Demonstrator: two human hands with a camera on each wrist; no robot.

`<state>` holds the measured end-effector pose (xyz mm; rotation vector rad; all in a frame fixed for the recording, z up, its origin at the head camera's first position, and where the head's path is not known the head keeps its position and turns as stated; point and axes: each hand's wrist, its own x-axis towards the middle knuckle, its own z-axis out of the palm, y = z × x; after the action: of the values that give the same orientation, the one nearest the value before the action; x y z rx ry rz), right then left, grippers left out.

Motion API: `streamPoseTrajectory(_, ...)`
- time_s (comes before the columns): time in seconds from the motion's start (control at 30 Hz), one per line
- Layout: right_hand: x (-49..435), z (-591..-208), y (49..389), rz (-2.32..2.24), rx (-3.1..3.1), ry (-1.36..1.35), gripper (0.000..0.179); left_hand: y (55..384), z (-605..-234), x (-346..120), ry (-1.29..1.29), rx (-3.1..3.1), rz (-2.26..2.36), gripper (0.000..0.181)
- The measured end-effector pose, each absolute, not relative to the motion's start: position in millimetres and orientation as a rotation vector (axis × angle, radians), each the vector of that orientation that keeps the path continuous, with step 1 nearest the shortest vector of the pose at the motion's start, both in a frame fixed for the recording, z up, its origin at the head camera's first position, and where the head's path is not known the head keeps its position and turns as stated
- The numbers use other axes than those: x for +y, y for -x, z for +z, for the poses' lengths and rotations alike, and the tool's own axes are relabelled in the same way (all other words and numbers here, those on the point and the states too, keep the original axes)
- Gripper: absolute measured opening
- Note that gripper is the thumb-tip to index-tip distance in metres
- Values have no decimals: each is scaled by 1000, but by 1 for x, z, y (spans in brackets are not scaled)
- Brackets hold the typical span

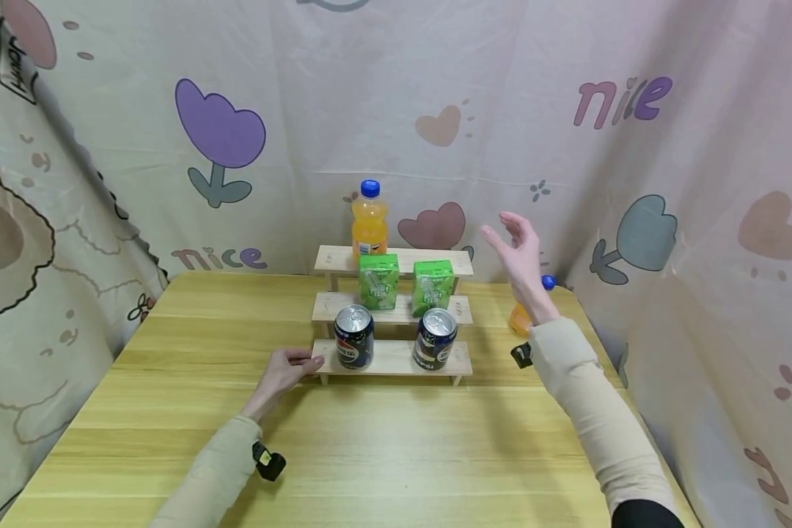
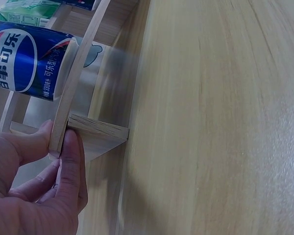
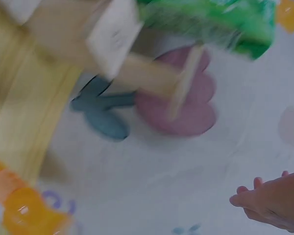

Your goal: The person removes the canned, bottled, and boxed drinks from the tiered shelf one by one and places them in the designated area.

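Note:
My left hand [image 1: 288, 372] pinches the left end of the bottom tier of a wooden step shelf [image 1: 392, 358], thumb on top and fingers below. On that tier stand two dark blue Pepsi cans, the left can [image 1: 354, 337] and the right can [image 1: 435, 339]. Two green drink cartons, one left [image 1: 378, 282] and one right [image 1: 432, 286], are on the middle tier. An orange drink bottle [image 1: 369, 220] with a blue cap stands on the top tier. Raised to the right of the shelf, my right hand [image 1: 520, 253] holds nothing, its fingers apart and slightly bent.
A second orange drink bottle [image 1: 520, 320] stands on the wooden table [image 1: 396, 447] at the right, partly hidden behind my right forearm. A printed curtain [image 1: 303, 132] hangs behind the table and along both sides.

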<state>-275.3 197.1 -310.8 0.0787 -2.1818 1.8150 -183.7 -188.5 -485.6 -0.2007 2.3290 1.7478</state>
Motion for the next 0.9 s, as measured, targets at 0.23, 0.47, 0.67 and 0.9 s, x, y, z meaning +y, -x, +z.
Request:
streamPoseTrajectory(0.23,154,-289,279,1878,-2213,-229,60,185,-488,-190,161,2306,1794,47)
streamPoseTrajectory(0.47,118,-278,286,1928,-2248,-324,59,185,-489,-190,141,2306,1795,47)
streamPoseTrajectory(0.67,93,-268,292,1951,-2311,-330,59,185,-488,-189,148,2331,1776,45)
streamPoseTrajectory(0.9,72,-264,299,1936,-2411,-353,58,182,-486,-189,154,2309,1782,45)
